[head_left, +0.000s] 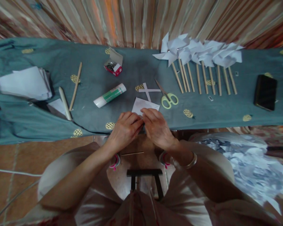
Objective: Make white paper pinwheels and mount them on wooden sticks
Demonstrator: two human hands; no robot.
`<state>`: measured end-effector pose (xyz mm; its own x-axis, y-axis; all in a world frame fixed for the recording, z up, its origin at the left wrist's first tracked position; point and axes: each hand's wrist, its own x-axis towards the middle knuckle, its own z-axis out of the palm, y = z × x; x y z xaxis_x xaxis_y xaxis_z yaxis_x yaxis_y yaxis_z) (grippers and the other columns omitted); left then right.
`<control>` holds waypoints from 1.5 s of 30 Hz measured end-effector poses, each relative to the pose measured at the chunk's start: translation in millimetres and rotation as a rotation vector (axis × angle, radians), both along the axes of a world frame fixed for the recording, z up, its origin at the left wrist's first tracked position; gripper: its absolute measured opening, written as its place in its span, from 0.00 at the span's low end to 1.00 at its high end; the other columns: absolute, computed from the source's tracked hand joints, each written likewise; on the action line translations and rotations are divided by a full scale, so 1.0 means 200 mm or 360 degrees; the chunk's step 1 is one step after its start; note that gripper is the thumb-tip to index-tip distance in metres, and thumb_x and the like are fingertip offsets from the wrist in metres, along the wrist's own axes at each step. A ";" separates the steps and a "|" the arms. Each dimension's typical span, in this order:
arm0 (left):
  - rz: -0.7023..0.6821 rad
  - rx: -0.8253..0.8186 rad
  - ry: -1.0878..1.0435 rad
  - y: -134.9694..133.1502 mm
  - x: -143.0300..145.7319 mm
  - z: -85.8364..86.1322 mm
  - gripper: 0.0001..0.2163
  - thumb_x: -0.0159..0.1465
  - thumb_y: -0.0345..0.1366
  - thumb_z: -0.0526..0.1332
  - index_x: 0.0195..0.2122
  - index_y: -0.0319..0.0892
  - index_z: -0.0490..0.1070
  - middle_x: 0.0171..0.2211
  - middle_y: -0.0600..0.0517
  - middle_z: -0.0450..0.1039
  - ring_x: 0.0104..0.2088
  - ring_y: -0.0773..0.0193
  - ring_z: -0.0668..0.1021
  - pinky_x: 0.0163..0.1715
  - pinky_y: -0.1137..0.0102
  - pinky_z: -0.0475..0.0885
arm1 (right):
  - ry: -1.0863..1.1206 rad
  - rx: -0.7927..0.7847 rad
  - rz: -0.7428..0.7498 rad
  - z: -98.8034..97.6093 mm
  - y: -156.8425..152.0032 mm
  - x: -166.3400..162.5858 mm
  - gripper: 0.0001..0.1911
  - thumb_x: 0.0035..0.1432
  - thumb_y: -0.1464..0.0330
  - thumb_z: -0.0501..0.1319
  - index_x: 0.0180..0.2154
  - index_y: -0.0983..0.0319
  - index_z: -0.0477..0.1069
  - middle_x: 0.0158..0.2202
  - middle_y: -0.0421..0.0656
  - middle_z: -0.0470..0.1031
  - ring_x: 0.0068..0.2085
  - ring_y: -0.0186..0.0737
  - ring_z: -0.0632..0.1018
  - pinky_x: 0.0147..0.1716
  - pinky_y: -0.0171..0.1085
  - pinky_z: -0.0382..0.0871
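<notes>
Both my hands rest at the near edge of a teal cloth-covered table (61,125). My left hand (124,130) and my right hand (157,127) meet fingertip to fingertip, fingers curled, pinching the near edge of a white paper square (143,105) that lies flat just beyond them. Yellow-handled scissors (167,97) lie right of the paper. Two crossed paper strips (147,90) sit behind it. A glue stick (109,95) lies to the left.
Finished white paper pinwheels on wooden sticks (198,59) line the back right. A black phone (265,92) lies far right. A red box of pins (113,66), loose sticks (75,84), a paper stack (24,83) sit left. Paper scraps in a bag (247,163) are by my right knee.
</notes>
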<state>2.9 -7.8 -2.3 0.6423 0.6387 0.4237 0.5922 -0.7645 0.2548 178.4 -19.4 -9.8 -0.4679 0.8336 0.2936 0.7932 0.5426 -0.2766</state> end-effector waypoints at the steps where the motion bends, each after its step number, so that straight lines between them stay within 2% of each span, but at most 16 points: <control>1: 0.0004 0.0001 0.0000 0.00 0.00 0.00 0.08 0.69 0.33 0.56 0.41 0.39 0.75 0.34 0.48 0.75 0.37 0.57 0.71 0.36 0.63 0.65 | 0.0034 -0.0030 0.0004 -0.01 0.00 -0.01 0.15 0.63 0.78 0.51 0.44 0.63 0.74 0.53 0.50 0.74 0.51 0.49 0.72 0.53 0.48 0.69; 7: 0.0016 -0.0032 0.0027 0.00 -0.01 -0.01 0.09 0.70 0.32 0.56 0.42 0.40 0.76 0.34 0.47 0.75 0.38 0.57 0.71 0.36 0.62 0.65 | 0.0204 -0.0172 -0.0005 -0.01 0.01 -0.01 0.17 0.62 0.79 0.50 0.45 0.62 0.74 0.55 0.52 0.73 0.53 0.51 0.71 0.53 0.53 0.67; 15: -0.0006 0.0070 0.0034 0.01 -0.02 0.00 0.08 0.69 0.31 0.57 0.43 0.39 0.76 0.37 0.48 0.78 0.39 0.58 0.74 0.38 0.63 0.66 | 0.0330 -0.0012 -0.0058 0.03 0.01 0.09 0.17 0.60 0.77 0.51 0.47 0.63 0.73 0.54 0.51 0.74 0.53 0.50 0.73 0.54 0.51 0.68; 21: 0.0035 0.0084 0.0026 0.06 -0.07 0.00 0.08 0.69 0.31 0.57 0.43 0.41 0.77 0.38 0.48 0.79 0.39 0.58 0.75 0.41 0.61 0.68 | 0.0372 -0.0056 -0.0188 0.03 0.06 0.17 0.19 0.59 0.75 0.52 0.51 0.63 0.72 0.56 0.53 0.73 0.55 0.53 0.73 0.56 0.55 0.68; 25: 0.0078 0.0043 0.0017 0.11 -0.10 -0.01 0.09 0.68 0.30 0.57 0.43 0.42 0.78 0.39 0.48 0.79 0.41 0.57 0.75 0.42 0.59 0.68 | 0.0358 -0.0081 -0.0191 0.04 0.05 0.17 0.18 0.60 0.75 0.52 0.49 0.61 0.73 0.55 0.51 0.74 0.54 0.51 0.75 0.57 0.56 0.67; 29: 0.0118 0.0049 0.0023 0.13 -0.12 -0.01 0.09 0.67 0.30 0.58 0.43 0.44 0.77 0.41 0.48 0.78 0.41 0.56 0.75 0.42 0.59 0.69 | 0.0313 -0.0049 -0.0181 0.06 0.03 0.15 0.15 0.60 0.74 0.53 0.44 0.63 0.75 0.53 0.54 0.75 0.51 0.53 0.76 0.55 0.56 0.69; 34: 0.0063 0.0016 -0.0086 0.08 -0.10 0.02 0.10 0.68 0.30 0.57 0.48 0.43 0.74 0.45 0.46 0.77 0.46 0.55 0.74 0.44 0.58 0.70 | 0.0243 -0.0091 -0.0196 0.06 0.02 0.14 0.14 0.61 0.73 0.53 0.43 0.63 0.76 0.51 0.53 0.76 0.49 0.53 0.76 0.52 0.56 0.71; 38: -0.0010 0.0062 -0.0113 0.02 -0.06 0.04 0.07 0.67 0.34 0.60 0.45 0.44 0.74 0.43 0.48 0.77 0.45 0.56 0.74 0.45 0.60 0.68 | 0.0202 -0.0092 -0.0204 0.07 0.01 0.14 0.14 0.61 0.74 0.53 0.42 0.63 0.76 0.50 0.53 0.76 0.47 0.52 0.76 0.53 0.55 0.71; 45: -0.0063 0.0062 0.0094 -0.01 -0.01 0.02 0.06 0.68 0.32 0.59 0.43 0.41 0.75 0.38 0.47 0.77 0.40 0.57 0.74 0.37 0.63 0.65 | 0.0234 -0.0117 -0.0166 0.08 0.00 0.12 0.12 0.60 0.74 0.53 0.40 0.61 0.75 0.47 0.51 0.77 0.46 0.50 0.77 0.51 0.52 0.71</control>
